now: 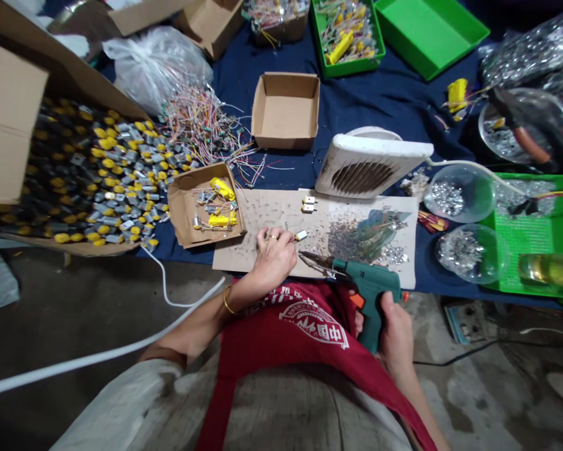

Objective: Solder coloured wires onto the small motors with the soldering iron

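Note:
My right hand (397, 329) is wrapped round the grip of a green soldering gun (369, 280) with an orange trigger. Its dark metal tip points left, close to my left hand (276, 252). That hand rests on the cardboard sheet (234, 258) with its fingers curled down; whatever they may hold is hidden. Just right of its fingertips lies a small silver motor (300, 235). Two more small motors (308, 204) lie side by side further back on the sheet. Dark grains and solder bits are scattered over the sheet's right part.
A white fan (370, 164) leans behind the sheet. To the left stand a small carton (173, 216) with wired yellow parts and a heap of motors (121, 181). Wire bundles (201, 122) lie behind. Plastic bowls (473, 188) and a green basket (525, 238) are at right.

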Demonstrator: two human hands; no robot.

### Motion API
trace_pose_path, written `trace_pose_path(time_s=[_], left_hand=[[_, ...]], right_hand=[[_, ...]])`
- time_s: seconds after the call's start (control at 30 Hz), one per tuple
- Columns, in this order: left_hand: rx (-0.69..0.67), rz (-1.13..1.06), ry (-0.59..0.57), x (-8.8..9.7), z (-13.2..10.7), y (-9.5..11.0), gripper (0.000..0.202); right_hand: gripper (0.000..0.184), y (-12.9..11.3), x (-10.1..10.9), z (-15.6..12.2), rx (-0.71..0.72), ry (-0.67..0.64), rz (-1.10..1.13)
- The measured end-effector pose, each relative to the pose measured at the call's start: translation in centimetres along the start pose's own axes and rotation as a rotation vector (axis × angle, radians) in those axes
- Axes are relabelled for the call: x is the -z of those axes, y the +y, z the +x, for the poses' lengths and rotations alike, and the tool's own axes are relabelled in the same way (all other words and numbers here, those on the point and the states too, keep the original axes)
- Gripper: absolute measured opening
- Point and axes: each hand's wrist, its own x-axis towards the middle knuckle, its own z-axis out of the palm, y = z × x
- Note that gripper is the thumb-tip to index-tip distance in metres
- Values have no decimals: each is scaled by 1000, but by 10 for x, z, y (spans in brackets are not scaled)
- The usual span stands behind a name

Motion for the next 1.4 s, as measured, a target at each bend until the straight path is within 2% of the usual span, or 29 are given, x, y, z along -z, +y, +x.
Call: trace_pose_path(time_s=[0.4,0.73,1.13,1.3,1.4], left_hand=[[-9,2,-12,1,0,-1,20],[-26,29,-21,1,-1,-1,22],[-56,26,-16,1,-1,-6,20],[-21,-81,-45,11,-5,-14,19],[37,-186,-18,16,-1,-19,15]], right_hand=[[67,-4,-6,0,-12,40,-37],[64,-1,-2,-6,62,13,-187],[61,0,-4,-9,41,41,-182],[60,-4,2,-12,8,39,-177],[59,-13,7,-20,52,47,-193]])
